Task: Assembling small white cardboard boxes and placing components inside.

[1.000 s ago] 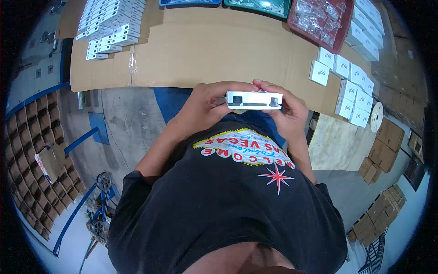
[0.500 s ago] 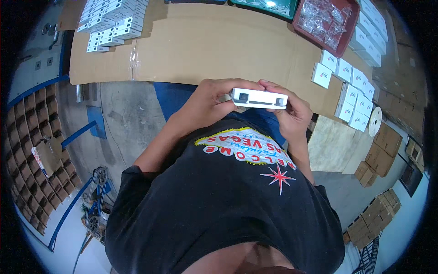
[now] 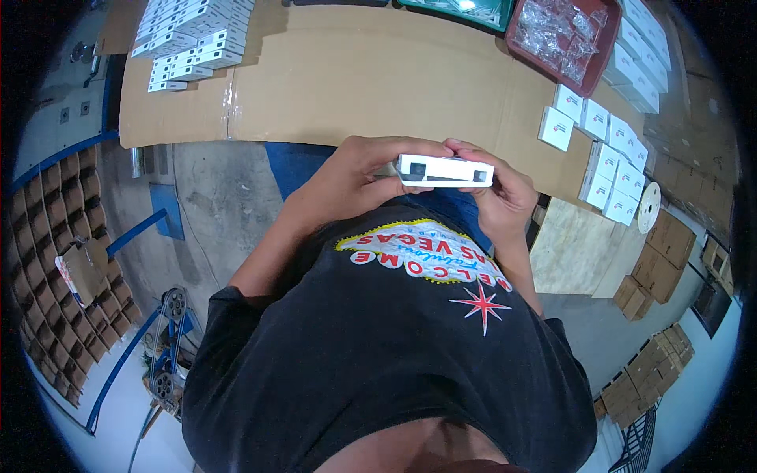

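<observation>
Both hands hold a small white carton point(image 3: 446, 171) in front of my body, just off the table's near edge. My left hand point(image 3: 359, 175) grips its left end, fingers along the top and thumb at the lower left. Around the right end my right hand point(image 3: 505, 193) is wrapped, its fingertips on the upper edge. The face turned toward me has a dark square near each end. Between the squares, a thin dark gap shows along the flap. Whatever lies inside the carton is hidden.
A cardboard-covered table point(image 3: 355, 79) spreads ahead. White boxes point(image 3: 193, 35) are stacked at far left, more white boxes point(image 3: 617, 169) at right. A red tray point(image 3: 558, 43) holds clear plastic packets; beside it sits a green tray point(image 3: 465, 12). A white reel point(image 3: 649, 207) stands at right.
The carton has shifted very slightly left, and the dark gap along its flap has narrowed, mostly on the left side. Both hands keep their grip.
</observation>
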A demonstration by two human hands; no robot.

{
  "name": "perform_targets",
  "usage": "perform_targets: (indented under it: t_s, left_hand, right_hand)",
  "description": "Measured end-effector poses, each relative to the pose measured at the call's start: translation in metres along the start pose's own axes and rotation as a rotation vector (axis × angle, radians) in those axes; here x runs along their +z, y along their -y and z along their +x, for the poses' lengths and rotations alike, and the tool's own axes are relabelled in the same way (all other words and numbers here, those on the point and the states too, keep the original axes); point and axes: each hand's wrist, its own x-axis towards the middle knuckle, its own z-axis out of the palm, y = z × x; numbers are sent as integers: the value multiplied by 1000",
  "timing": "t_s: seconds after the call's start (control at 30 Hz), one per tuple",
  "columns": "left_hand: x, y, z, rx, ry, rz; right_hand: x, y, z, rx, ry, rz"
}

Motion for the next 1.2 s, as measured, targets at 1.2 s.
perform_targets:
  t_s: [1.2]
  left_hand:
    - [-3,46,7,-495,-437,-1151]
  right_hand:
    - [-12,-3,7,477,127,209]
